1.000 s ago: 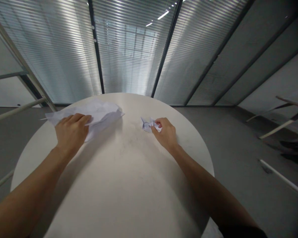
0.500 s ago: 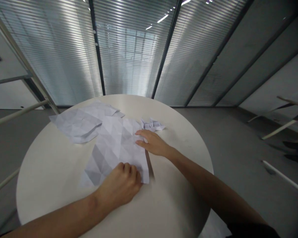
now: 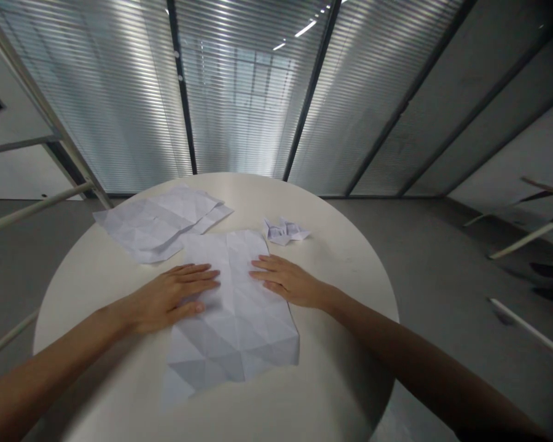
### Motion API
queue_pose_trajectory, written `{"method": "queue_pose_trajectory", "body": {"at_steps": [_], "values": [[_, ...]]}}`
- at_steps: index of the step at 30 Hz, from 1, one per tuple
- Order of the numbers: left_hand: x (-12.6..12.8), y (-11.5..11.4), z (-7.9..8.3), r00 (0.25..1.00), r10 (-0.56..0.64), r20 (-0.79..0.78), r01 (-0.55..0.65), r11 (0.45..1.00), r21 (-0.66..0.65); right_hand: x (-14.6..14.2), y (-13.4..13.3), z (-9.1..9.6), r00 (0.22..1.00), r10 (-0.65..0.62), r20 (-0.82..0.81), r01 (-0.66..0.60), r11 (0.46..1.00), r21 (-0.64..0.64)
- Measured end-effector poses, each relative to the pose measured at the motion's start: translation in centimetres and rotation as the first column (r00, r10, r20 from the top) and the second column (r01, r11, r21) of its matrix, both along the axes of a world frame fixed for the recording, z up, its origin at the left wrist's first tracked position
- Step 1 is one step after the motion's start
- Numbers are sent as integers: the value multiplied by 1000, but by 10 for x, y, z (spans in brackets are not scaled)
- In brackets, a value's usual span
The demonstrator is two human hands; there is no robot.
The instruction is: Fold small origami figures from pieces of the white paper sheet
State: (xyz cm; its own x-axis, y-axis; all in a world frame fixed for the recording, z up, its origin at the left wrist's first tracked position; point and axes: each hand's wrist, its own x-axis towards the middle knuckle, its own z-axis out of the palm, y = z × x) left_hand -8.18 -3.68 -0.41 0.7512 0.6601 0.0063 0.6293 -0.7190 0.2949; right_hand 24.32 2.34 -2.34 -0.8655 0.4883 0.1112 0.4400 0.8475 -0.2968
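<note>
A creased white sheet of paper [image 3: 233, 319] lies on the round white table [image 3: 341, 368], its surface marked by a grid of triangular folds. My left hand [image 3: 177, 294] rests flat on the sheet's left side with the fingers stretched out. On the right edge of the same sheet lies my right hand [image 3: 288, 279], its fingers extended and palm down. Just beyond the right hand sits a small folded paper piece [image 3: 284, 232], standing partly raised. More creased sheets [image 3: 161, 218] overlap each other at the far left of the table.
Glass panels with blinds [image 3: 239, 110] stand behind the table. A pale metal frame [image 3: 41, 205] is close on the left. Chair legs [image 3: 520, 239] show on the grey floor [image 3: 424, 264] to the right.
My left hand has gone from a closed pose at the sheet's near edge to lying flat on its left side. The sheet has moved toward me and spread flatter.
</note>
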Motion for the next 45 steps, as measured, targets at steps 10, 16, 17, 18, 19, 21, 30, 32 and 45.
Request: {"method": "queue_pose_trajectory", "body": {"at_steps": [10, 16, 17, 18, 19, 21, 30, 32, 45], "values": [[-29, -11, -3, 1000, 19, -6, -19, 990, -142, 38, 2, 8, 999, 41, 16, -37, 984, -174], [-28, -8, 9, 1000, 25, 14, -22, 987, -156, 33, -6, 4, 1000, -1, 6, 1, 998, -67], [-28, -7, 6, 999, 27, 21, -24, 990, -136, 32, -7, 2, 1000, 1, -3, -1, 999, -39], [-28, -5, 3, 999, 30, 38, -26, 994, -108, 32, -7, 0, 1000, 0, -19, -1, 1000, -8], [-28, -3, -2, 997, 33, 65, -28, 996, -79, 31, -7, -2, 999, 0, -42, 1, 1000, 24], [-27, 1, -11, 988, 45, 148, -41, 999, -30, 28, -6, -5, 995, 7, -100, 1, 997, 77], [-16, -3, 11, 629, 498, 597, -509, 844, -168, 5, -19, 45, 676, -453, -581, 409, 887, -214], [-7, -4, 22, 440, 574, 691, -603, 759, -246, -1, -21, 66, 551, -532, -643, 372, 846, -381], [1, 11, 10, 538, 777, 328, -805, 588, -73, -4, 7, 26, 578, -791, -202, 421, 501, -756]]}}
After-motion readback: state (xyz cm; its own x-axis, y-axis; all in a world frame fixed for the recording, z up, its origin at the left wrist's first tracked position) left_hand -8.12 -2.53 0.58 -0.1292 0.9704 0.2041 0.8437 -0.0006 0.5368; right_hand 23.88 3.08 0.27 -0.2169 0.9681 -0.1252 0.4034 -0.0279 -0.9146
